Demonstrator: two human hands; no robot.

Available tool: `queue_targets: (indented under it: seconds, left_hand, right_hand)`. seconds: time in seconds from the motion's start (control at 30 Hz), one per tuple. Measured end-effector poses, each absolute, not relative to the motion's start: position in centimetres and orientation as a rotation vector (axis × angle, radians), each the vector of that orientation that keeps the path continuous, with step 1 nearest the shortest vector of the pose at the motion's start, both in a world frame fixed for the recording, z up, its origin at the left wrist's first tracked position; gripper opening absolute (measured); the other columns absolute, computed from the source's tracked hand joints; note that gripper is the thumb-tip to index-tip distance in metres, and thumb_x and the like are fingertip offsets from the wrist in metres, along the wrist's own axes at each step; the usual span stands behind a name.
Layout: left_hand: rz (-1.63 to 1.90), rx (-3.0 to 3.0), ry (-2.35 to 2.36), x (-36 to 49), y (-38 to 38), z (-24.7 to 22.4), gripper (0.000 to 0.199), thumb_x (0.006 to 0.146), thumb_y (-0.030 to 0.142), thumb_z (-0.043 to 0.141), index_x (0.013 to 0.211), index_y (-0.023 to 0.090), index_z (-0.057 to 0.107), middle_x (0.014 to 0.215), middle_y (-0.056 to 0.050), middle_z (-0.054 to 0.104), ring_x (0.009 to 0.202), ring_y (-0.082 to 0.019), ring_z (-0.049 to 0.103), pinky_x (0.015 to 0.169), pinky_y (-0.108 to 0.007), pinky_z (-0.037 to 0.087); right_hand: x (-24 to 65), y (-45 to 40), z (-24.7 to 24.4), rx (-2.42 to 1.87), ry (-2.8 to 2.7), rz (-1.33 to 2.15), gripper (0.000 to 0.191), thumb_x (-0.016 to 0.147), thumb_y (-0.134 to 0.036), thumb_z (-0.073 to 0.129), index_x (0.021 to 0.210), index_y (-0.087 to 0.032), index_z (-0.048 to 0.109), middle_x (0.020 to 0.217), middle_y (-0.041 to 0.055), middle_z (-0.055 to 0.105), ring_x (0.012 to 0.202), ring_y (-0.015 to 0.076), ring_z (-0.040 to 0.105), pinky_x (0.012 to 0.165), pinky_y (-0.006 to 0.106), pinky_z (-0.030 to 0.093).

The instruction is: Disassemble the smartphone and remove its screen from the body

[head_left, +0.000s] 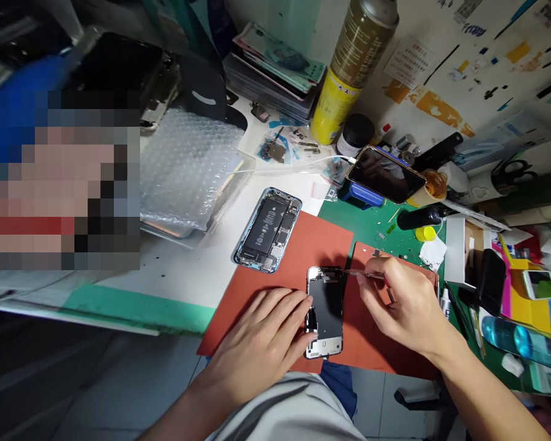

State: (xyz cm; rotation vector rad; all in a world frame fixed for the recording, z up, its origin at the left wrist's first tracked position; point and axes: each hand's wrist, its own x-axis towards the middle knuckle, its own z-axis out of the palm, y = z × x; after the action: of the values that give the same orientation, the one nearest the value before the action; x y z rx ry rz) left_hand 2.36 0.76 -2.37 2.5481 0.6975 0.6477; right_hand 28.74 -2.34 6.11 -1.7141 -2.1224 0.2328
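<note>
A detached phone screen panel point(326, 306) lies face down on a red-brown mat point(312, 245) at the near edge of the bench. My left hand point(264, 340) rests flat on the mat with its fingertips pressing the panel's left edge. My right hand point(401, 303) pinches thin metal tweezers point(365, 275), whose tips reach the panel's top edge. An opened phone body point(269, 229) with its battery and boards exposed lies up and to the left, partly on the mat.
A bubble-wrap sheet point(186, 165) lies at the left. A tall spray can point(349, 67), a small black-lidded jar point(354, 135), a propped phone point(386, 174), a scissors point(509, 171), stacked papers point(275, 67), a blue bottle point(523, 340) and small boxes crowd the back and right.
</note>
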Motion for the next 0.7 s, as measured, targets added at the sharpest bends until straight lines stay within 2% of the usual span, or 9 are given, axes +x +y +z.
queue_targets:
  seconds: [0.2, 0.33, 0.43, 0.53, 0.63, 0.7]
  left_hand:
    - [0.645, 2.544, 0.694, 2.3, 0.7, -2.5, 0.036, 0.111, 0.03, 0.054, 0.136, 0.008, 0.067, 0.128, -0.014, 0.075, 0.116, -0.03, 0.062, 0.105, -0.045, 0.045]
    - [0.625, 2.552, 0.684, 2.2, 0.8, -2.7, 0.037, 0.112, 0.031, 0.053, 0.138, 0.009, 0.066, 0.129, -0.014, 0.074, 0.118, -0.03, 0.061, 0.106, -0.046, 0.042]
    - [0.617, 2.558, 0.681, 2.1, 0.8, -2.8, 0.037, 0.112, 0.032, 0.052, 0.139, 0.01, 0.066, 0.13, -0.014, 0.073, 0.118, -0.03, 0.061, 0.106, -0.046, 0.042]
    - [0.608, 2.544, 0.684, 2.0, 0.8, -2.9, 0.036, 0.112, 0.031, 0.053, 0.139, 0.011, 0.065, 0.13, -0.013, 0.073, 0.119, -0.03, 0.061, 0.105, -0.045, 0.043]
    - [0.63, 2.492, 0.671, 1.8, 0.9, -2.8, 0.034, 0.111, 0.028, 0.055, 0.14, 0.013, 0.065, 0.13, -0.012, 0.073, 0.119, -0.028, 0.062, 0.106, -0.043, 0.044]
    - [0.656, 2.433, 0.635, 1.6, 0.9, -2.5, 0.034, 0.11, 0.023, 0.056, 0.142, 0.014, 0.064, 0.131, -0.012, 0.072, 0.12, -0.027, 0.062, 0.107, -0.041, 0.045]
  right_hand:
    - [28.3, -2.0, 6.2, -1.696, -2.088, 0.212, 0.01, 0.103, -0.017, 0.057, 0.105, -0.025, 0.051, 0.084, 0.0016, 0.068, 0.066, 0.0172, 0.064, 0.06, 0.03, 0.052]
    - [28.2, -2.1, 6.0, -1.731, -2.045, 0.238, 0.011, 0.104, -0.016, 0.057, 0.106, -0.024, 0.051, 0.082, 0.0004, 0.067, 0.062, 0.0158, 0.064, 0.056, 0.029, 0.049]
    - [28.1, -2.3, 5.8, -1.746, -2.028, 0.248, 0.011, 0.104, -0.019, 0.059, 0.112, -0.023, 0.052, 0.091, 0.0044, 0.071, 0.072, 0.0183, 0.07, 0.062, 0.03, 0.054]
    - [28.0, -2.5, 5.7, -1.76, -1.995, 0.262, 0.008, 0.106, -0.018, 0.056, 0.111, -0.023, 0.052, 0.089, 0.0035, 0.071, 0.07, 0.0177, 0.068, 0.061, 0.03, 0.053]
    - [27.9, -2.7, 5.5, -1.753, -1.972, 0.313, 0.011, 0.106, -0.019, 0.056, 0.116, -0.022, 0.053, 0.095, 0.0065, 0.072, 0.076, 0.0192, 0.07, 0.068, 0.033, 0.057]
    - [27.9, -3.1, 5.4, -1.777, -1.925, 0.316, 0.012, 0.107, -0.021, 0.059, 0.117, -0.022, 0.053, 0.097, 0.0065, 0.073, 0.076, 0.0184, 0.07, 0.066, 0.032, 0.056]
